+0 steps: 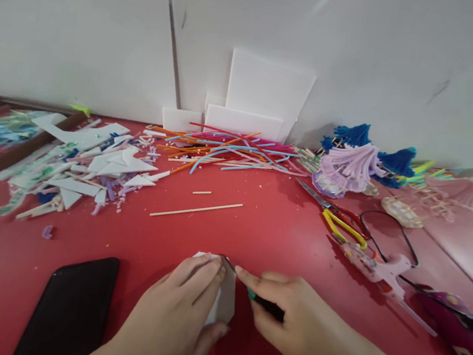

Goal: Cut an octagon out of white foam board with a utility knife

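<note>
My left hand presses a small white foam board piece against the red table, fingers over its top and thumb at its near edge. Much of the piece is hidden under that hand. In my right hand is a craft knife with a black and green handle, the index finger stretched along it. Its dark blade points at the far edge of the piece, close to my left fingertips. Beyond my hands lie a long thin wooden stick and a short stick.
A black phone lies at left, below a heap of white scraps. Pipe cleaners lie before white boards. At right are pliers, a glue gun and a lilac pipe-cleaner model.
</note>
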The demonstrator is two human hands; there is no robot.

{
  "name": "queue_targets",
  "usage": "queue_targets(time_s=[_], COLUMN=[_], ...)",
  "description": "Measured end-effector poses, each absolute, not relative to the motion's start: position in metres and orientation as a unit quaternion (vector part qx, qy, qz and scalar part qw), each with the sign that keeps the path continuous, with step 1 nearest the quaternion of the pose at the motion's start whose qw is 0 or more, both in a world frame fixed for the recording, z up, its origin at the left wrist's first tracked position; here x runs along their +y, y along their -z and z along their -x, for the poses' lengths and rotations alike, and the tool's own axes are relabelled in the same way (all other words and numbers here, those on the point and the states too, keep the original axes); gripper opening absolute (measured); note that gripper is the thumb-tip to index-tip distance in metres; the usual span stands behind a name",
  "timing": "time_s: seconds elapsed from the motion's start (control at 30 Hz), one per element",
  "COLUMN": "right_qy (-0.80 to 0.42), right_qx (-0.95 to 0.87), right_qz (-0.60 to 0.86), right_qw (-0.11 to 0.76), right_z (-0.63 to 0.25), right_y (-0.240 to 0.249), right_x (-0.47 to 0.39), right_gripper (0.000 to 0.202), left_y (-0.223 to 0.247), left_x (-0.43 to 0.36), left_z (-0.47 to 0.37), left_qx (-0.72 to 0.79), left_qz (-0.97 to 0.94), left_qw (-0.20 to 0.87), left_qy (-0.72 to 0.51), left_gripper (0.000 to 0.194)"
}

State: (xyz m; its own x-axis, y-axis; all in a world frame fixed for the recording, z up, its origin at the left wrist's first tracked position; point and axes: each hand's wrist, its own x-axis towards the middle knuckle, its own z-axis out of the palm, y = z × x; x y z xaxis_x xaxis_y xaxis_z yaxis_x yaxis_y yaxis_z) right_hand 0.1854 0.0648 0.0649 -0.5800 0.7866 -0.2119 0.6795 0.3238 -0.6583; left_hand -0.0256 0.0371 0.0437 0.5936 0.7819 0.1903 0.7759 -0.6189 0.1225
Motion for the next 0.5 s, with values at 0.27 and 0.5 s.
queue_targets(time_s=[0.27,0.5], right_qy=[-0.363,-0.372], right_qx=[-0.808,-0.799], right_qz=[0.454,0.465], right_qw=[0.094,0.077], right_z=[-0.193,-0.207], right_y=[-0.05,-0.053], right_x=[0.056,0.041], right_gripper=[0.06,0.064], left_y=[-0.037,-0.032], left_x=[0.036,0.036], left_z=[0.027,0.028], left_qx=[0.429,0.43], left_qz=[-0.889,-0.885], left_qw=[0.015,0.032], left_qy=[-0.159,-0.176], left_gripper=[0.049,0.058])
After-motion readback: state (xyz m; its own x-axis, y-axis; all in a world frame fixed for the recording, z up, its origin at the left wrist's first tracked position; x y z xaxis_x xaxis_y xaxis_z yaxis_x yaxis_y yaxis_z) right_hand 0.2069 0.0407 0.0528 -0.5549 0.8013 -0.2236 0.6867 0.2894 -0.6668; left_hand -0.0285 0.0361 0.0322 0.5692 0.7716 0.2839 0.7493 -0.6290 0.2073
